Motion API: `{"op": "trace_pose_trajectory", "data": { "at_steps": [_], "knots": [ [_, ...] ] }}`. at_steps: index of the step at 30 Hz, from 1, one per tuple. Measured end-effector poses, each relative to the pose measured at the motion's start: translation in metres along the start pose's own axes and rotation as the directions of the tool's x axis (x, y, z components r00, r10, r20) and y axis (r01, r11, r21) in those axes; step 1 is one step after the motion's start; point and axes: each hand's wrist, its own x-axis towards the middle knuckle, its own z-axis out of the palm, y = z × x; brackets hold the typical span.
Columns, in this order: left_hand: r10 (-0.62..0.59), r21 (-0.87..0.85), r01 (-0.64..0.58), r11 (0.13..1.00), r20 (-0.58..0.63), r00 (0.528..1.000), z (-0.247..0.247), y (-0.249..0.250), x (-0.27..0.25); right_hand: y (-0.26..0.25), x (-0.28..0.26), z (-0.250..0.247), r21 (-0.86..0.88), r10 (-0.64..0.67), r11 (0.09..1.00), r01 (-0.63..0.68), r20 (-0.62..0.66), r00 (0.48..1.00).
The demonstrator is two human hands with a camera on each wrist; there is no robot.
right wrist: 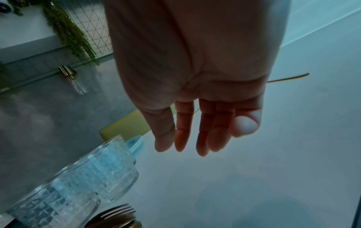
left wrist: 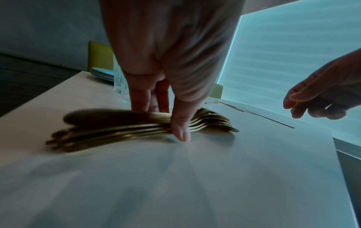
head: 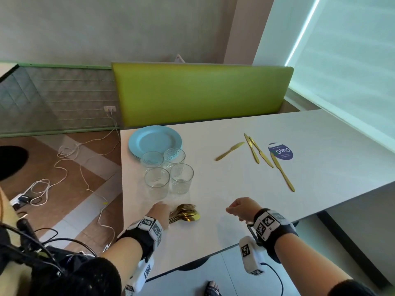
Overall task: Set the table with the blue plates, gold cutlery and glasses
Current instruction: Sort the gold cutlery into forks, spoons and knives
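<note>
A stack of blue plates (head: pixel 155 142) sits at the table's far left, with several clear glasses (head: pixel 168 174) in front of it. Near the front edge lies a bundle of gold spoons and forks (head: pixel 184 213); my left hand (head: pixel 159 211) grips it, the thumb (left wrist: pixel 180 123) and fingers pinching the stems against the tabletop. Several gold knives (head: pixel 259 152) lie scattered farther right. My right hand (head: pixel 239 208) hovers over bare table with relaxed fingers (right wrist: pixel 201 131) and holds nothing.
The white table (head: pixel 235 189) has a round purple sticker (head: pixel 281 151) beside the knives. A green bench back (head: pixel 201 92) stands behind it, a window blind on the right. Cables lie on the floor (head: pixel 64 167) to the left.
</note>
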Motion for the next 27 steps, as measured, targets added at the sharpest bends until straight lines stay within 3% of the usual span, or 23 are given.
{"op": "trace_pose_trajectory", "data": {
  "at_steps": [10,14,19,27],
  "knots": [
    [-0.036,-0.073,0.038,0.997,0.034,0.999,0.0,0.0,0.004,0.002,0.006,-0.01,-0.023,0.017,1.0,-0.018,-0.001,1.0],
    [-0.012,-0.016,0.011,1.0,-0.015,1.0,-0.007,0.013,0.005,0.001,0.009,-0.017,-0.023,0.026,0.999,-0.026,-0.01,1.0],
    [0.133,-0.019,-0.135,0.991,-0.103,0.986,-0.033,0.058,0.012,0.002,0.014,-0.033,-0.042,0.036,0.998,-0.037,-0.034,0.999],
    [0.267,-0.208,-0.266,0.941,-0.024,0.963,-0.073,0.154,0.062,0.033,0.046,-0.085,-0.056,0.101,0.993,-0.107,-0.111,0.989]
  ]
}}
